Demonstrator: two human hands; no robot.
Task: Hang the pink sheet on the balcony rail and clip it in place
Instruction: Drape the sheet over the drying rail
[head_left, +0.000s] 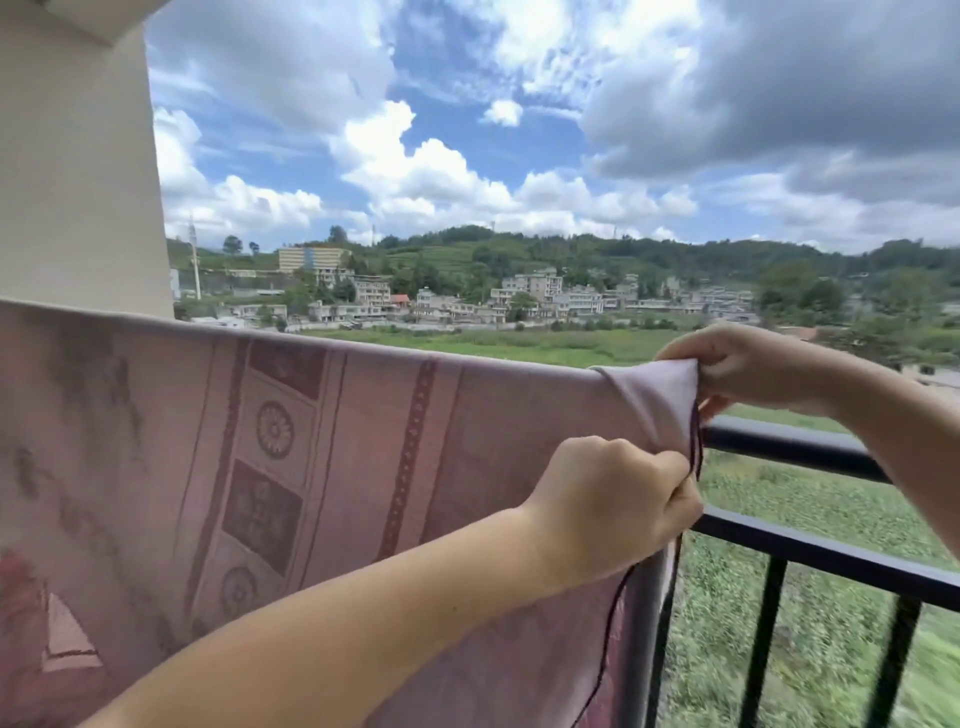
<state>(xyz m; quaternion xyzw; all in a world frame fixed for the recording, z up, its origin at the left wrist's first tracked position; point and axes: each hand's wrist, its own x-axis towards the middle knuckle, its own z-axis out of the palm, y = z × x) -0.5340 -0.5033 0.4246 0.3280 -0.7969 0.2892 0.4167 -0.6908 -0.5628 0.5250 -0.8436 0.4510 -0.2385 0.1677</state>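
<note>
The pink sheet (363, 447), patterned with darker bands and flower squares, is stretched across the left and middle of the view in front of the black balcony rail (800, 447). My right hand (753, 369) pinches the sheet's upper right corner above the top bar. My left hand (618, 504) grips the sheet's right edge just below, fingers curled round the fabric. The rail behind the sheet is hidden. No clip is visible.
A beige wall pillar (78, 166) stands at the left. The rail's lower bar (831, 561) and vertical posts (769, 634) run to the right. Beyond lie a green field, houses and hills far below.
</note>
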